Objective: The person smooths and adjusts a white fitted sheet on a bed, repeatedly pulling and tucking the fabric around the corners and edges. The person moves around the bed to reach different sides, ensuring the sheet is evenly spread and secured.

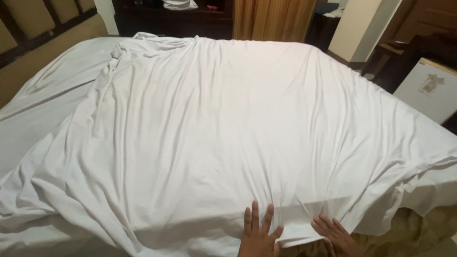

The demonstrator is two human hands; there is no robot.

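Head view: looks down along a bed from its near edge.
Left hand (257, 233): lies flat, palm down, on the white sheet (228, 123) at the near edge, fingers spread wide and pointing away from the person; it grips nothing.
Right hand (337, 233): just beside the left, fingers laid out and slightly apart over the sheet's hem, pointing up and left; whether the thumb pinches the cloth underneath cannot be told.
Sheet edge: a short fold of hem runs between the two hands, touching both.
Sheet: spreads over most of the bed, creased in long lines that fan out from the hands; the near left side is bunched in loose folds and hangs over the edge.
Mattress (419, 228): yellowish side shows at the lower right, below the hanging cloth.
Far left: the sheet's corner is rumpled near a padded headboard (28, 24).
Far right: a pale box (428, 90) stands beside the bed.
Background: a wooden panel (273, 19) and dark furniture (171, 21).
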